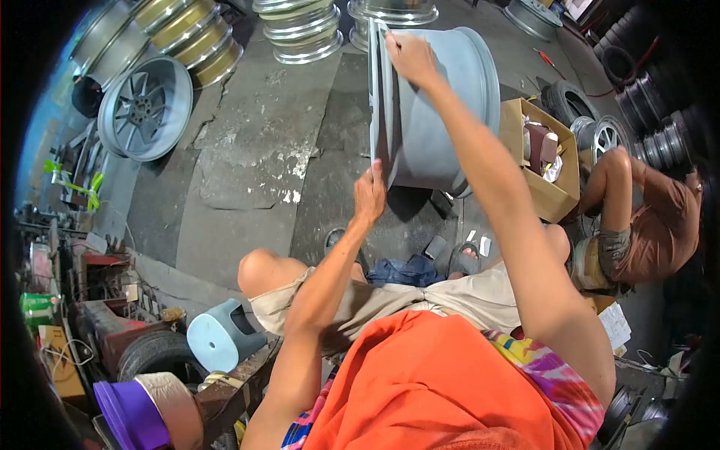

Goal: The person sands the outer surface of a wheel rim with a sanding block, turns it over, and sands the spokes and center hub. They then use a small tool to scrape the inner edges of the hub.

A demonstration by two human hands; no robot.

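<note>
At the near end of the one big gray wheel rim [450, 112], one left hand [369, 193] holds the edge, its fingers pointing up and close together. At the far end of the same edge, one right hand [412, 58] is curled over and holding on; I cannot tell if something small is under it. The big gray wheel rim stands up on its side, with its flat face to the left.

Just right of it sits one open box [513, 135] with a few things inside. Past the box, to the right, one other person [660, 229] sits low with bent knees. Well left of the big gray wheel rim is one gray wheel with spokes [145, 109]. Beyond it, at the top, are two stacks of silver rims [304, 30] and one stack of gold rims [187, 37]. Toward the bottom left are one light blue stool [214, 341] and one purple rim [131, 416].
</note>
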